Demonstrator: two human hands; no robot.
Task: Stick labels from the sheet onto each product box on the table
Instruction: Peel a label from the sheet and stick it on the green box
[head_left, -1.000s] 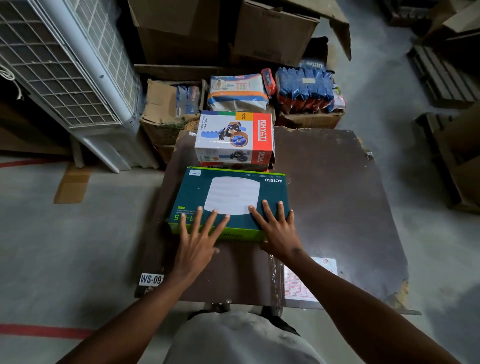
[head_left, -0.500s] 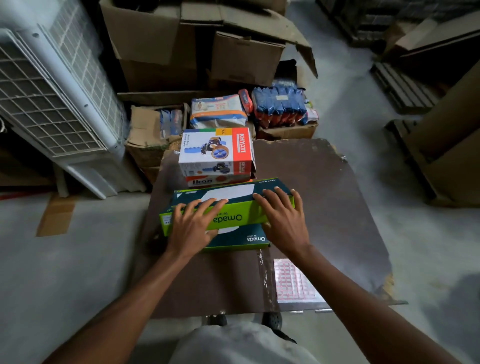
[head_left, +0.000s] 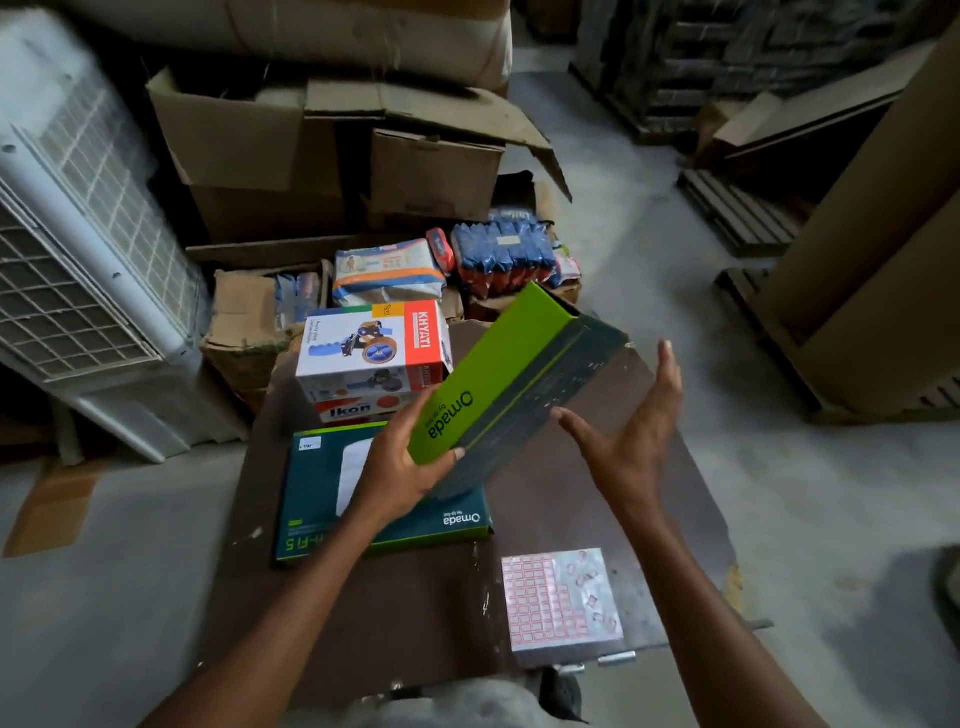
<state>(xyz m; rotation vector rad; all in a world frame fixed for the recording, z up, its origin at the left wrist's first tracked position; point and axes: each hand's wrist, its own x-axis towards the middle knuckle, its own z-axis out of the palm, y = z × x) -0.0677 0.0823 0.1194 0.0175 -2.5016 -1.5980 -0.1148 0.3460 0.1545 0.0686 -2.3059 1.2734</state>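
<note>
A flat teal and lime-green cardboard box printed "Omada" is being held tilted in the air above the dark brown wooden desk, its green side face turned towards the camera and its far end raised. It is being gripped at its near lower corner by the left hand, whose fingers are being curled round the green edge with the thumb laid across the near end. The right hand is being held palm up just beside the box's dark underside, its fingers spread wide and straight; whether they are touching the box cannot be told.

A second flat teal "Omada" box with a white oval on its lid is lying flat on the desk under the left hand, and a small white label is being shown at its far left corner. Just behind it, a white and red "KHYATI" box picturing a blue-wheeled tool is being carried on a lower box marked "Ikon". The sheet of red-bordered white labels is lying at the near right of the desk, well apart from both hands, with several labels on its right part already peeled away.
</note>
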